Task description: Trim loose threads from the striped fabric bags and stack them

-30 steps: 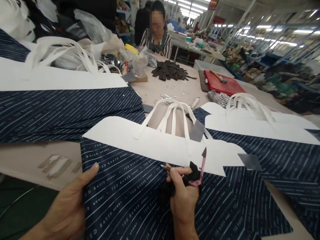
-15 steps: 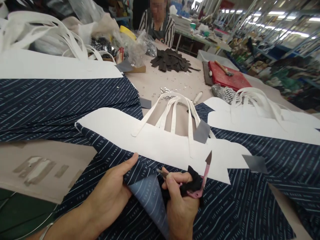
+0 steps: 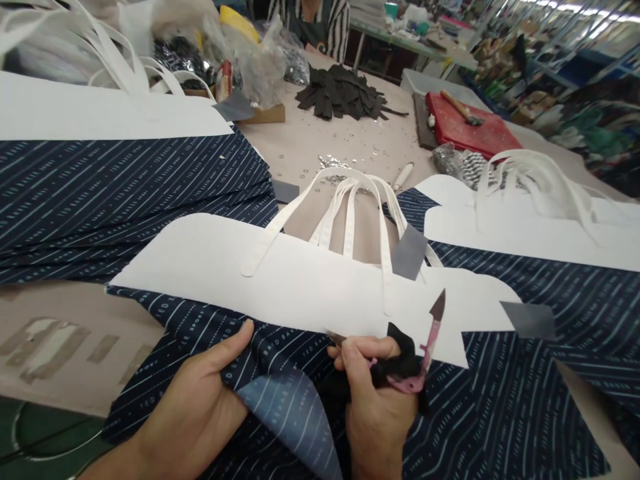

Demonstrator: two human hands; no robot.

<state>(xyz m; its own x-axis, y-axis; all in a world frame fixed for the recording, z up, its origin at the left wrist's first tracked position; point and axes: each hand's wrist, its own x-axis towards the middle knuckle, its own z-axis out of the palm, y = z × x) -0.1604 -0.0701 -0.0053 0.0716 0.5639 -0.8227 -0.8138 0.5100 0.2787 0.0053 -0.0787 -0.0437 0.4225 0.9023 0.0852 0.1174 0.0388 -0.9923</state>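
Note:
Low in the head view, my left hand [image 3: 200, 393] grips navy striped fabric [image 3: 193, 323], thumb on top and fingers underneath. A lighter blue reverse side [image 3: 293, 413] shows where the cloth folds over between my hands. My right hand [image 3: 377, 400] is closed around small pink scissors [image 3: 427, 353], partly wrapped in black cloth, with a dark pointed blade sticking up. Another metal tip [image 3: 336, 336] pokes out by my right thumb and forefinger, close to the lower edge of a white panel [image 3: 300, 287]. White straps [image 3: 345, 227] lie on that panel.
Another stack of striped fabric [image 3: 125, 193] lies at left, and white panels with straps [image 3: 525, 230] at right. Dark strips [image 3: 343, 93], small metal bits [image 3: 333, 167] and a hammer [image 3: 460, 107] on a red block [image 3: 480, 140] are farther back. A person in stripes [image 3: 320, 27] is across the table.
The view has shifted downward. My left hand and the left end of the white panel have moved left, while my right hand has shifted slightly right, its tip closer to the panel's edge.

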